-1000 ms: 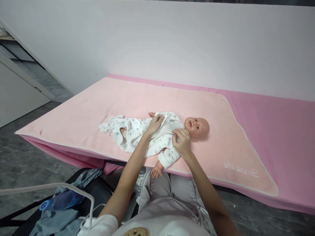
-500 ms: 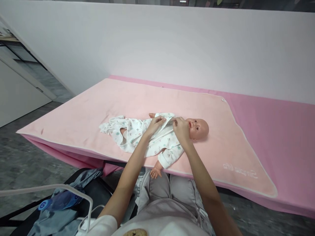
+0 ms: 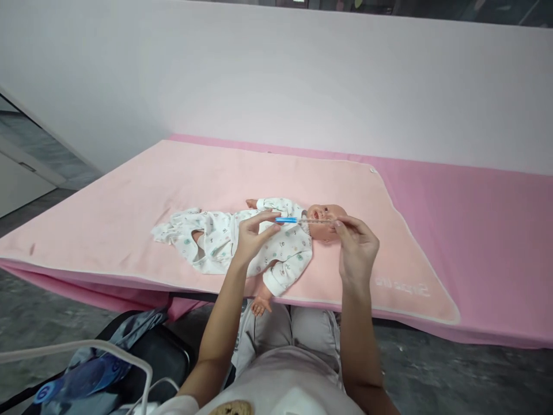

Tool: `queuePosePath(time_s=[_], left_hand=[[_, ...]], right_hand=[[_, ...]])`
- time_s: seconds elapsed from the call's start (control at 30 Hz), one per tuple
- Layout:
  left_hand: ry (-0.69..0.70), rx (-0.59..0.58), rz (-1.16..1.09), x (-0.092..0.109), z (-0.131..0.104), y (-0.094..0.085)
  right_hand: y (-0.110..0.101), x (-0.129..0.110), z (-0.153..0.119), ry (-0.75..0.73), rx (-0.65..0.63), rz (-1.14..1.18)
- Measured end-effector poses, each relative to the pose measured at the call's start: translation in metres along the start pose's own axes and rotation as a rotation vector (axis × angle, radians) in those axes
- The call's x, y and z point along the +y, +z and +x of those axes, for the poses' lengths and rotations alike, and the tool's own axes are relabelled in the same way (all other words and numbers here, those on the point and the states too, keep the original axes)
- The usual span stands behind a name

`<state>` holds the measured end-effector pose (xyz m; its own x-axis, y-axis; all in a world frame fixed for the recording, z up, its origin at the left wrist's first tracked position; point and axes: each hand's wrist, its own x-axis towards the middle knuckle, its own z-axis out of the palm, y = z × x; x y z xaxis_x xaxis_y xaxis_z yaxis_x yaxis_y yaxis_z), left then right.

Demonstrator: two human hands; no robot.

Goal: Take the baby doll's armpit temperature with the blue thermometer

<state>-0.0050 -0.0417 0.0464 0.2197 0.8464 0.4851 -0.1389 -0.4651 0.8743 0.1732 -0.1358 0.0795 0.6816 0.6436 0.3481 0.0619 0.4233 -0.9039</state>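
Note:
A slim glass thermometer (image 3: 317, 221) with a blue end is held level above the baby doll's chest and face. My left hand (image 3: 253, 235) pinches the blue end between thumb and fingertips. The clear end sits between the thumb and fingers of my right hand (image 3: 358, 248). Beneath them the baby doll (image 3: 328, 230) lies on its back, head to the right, in a white patterned outfit (image 3: 280, 251). Its near hand (image 3: 261, 304) hangs over the table's front edge. The thermometer and my right hand cover part of its head.
A peach mat (image 3: 207, 167) lies over a pink cloth (image 3: 475, 242) on the table. A white partition (image 3: 276, 80) rises behind. At lower left a black chair (image 3: 166, 351) bears a blue bottle (image 3: 86, 377) and grey-blue fabric. A pale curved tube (image 3: 86, 344) crosses there.
My hands have left the outfit's chest opening, come up and now hold the thermometer between them. My right hand has moved right. The outfit's front lies flatter, and the view has shifted slightly right.

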Motion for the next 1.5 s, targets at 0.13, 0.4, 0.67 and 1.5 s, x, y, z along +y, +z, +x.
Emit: queuePosePath(time_s=[0.13, 0.4, 0.67, 1.5], left_hand=[[0.048, 0.227, -0.009, 0.012, -0.014, 0.004], [0.165, 0.39, 0.087, 0.02, -0.027, -0.003], [0.202, 0.404, 0.063, 0.024, -0.027, -0.004], [0.199, 0.265, 0.118, 0.037, -0.033, -0.008]], right_hand=[[0.01, 0.003, -0.009, 0.025, -0.082, 0.048], [0.017, 0.001, -0.015, 0.018, -0.129, 0.018], [0.018, 0.0, -0.02, -0.012, -0.134, -0.006], [0.016, -0.004, -0.024, -0.104, -0.221, 0.032]])
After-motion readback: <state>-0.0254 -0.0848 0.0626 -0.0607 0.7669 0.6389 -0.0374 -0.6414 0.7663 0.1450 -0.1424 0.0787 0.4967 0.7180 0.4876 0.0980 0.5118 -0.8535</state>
